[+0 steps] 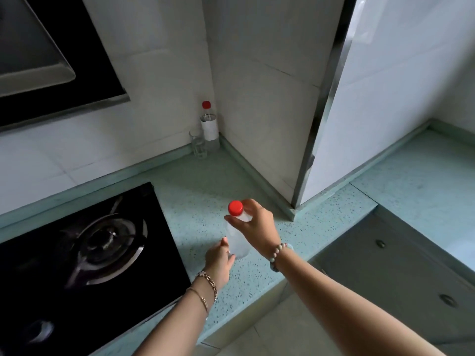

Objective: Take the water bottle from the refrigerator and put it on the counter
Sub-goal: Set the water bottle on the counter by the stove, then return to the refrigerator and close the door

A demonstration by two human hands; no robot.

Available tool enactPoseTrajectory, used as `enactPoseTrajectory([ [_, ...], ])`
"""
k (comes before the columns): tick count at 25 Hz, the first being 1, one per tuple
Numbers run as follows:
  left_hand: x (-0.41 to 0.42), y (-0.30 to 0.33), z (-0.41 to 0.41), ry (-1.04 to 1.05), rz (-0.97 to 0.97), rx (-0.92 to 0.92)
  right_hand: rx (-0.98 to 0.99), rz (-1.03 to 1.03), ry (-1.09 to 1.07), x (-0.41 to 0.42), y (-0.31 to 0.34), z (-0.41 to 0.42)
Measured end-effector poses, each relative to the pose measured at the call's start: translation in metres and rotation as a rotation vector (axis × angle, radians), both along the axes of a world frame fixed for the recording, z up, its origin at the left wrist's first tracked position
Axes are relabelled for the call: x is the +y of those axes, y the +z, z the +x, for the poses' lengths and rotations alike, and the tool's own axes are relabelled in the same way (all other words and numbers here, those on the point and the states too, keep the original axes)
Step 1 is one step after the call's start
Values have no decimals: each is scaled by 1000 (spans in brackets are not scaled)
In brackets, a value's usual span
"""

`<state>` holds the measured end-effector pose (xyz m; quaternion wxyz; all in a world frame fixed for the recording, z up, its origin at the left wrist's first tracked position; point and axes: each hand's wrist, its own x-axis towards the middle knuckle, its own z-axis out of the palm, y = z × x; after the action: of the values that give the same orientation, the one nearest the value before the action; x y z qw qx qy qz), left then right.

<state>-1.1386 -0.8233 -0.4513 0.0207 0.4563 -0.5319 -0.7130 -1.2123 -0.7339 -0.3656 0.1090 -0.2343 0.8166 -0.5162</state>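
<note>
Far left, top: dark glass range hood (51,55) with a steel edge, mounted on the white tiled wall (159,80).

Near left: black glass gas hob (84,253) with a metal burner ring, set into the pale green speckled stone counter (198,186).

Far centre, in the wall corner: clear drinking glass (197,145), contents not discernible. Just right of it and touching or nearly so: clear plastic bottle with red cap and white label (209,125), upright, clear liquid visible below the label.

Near centre: clear plastic water bottle with red cap (237,233), upright, on or just above the counter close to its near edge, right of the hob; contact with the surface not discernible. Contents look clear; fill level not discernible.

Left hand (219,262): at the bottle's lower left side, fingers (224,242) lightly curled against the base, steadying rather than wrapping. Two thin gold-coloured bracelets on the wrist.

Right hand (257,223): over the bottle's shoulder from the right, thumb and fingers pinched around the neck just below the cap, gripping it. Pale beaded bracelet on the wrist.

Far right: white glossy panel with a metal edge strip (385,93), standing on the counter.

Near right: grey cabinet drawers with round recessed pulls (401,273).
</note>
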Motion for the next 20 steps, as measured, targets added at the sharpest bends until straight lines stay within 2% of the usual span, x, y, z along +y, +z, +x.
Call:
enactPoseTrajectory([
  [4,-5,19,-3,170,138,28,-97,27,77,4,16,1],
  [6,-14,55,-1,184,100,68,-150,-8,80,17,39,0],
  [8,-29,106,0,197,58,182,-211,-135,49,33,78,-6],
  [10,-42,177,-4,175,80,373,-285,-354,-5,51,135,-11],
  [12,-44,264,-8,79,137,578,-333,-580,-23,67,205,-13],
  [15,-31,379,-2,-91,180,795,-314,-795,48,90,302,-10],
  [17,-20,425,7,-209,200,885,-290,-863,72,105,344,-3],
  [20,5,457,18,-368,234,943,-253,-934,54,131,372,14],
])
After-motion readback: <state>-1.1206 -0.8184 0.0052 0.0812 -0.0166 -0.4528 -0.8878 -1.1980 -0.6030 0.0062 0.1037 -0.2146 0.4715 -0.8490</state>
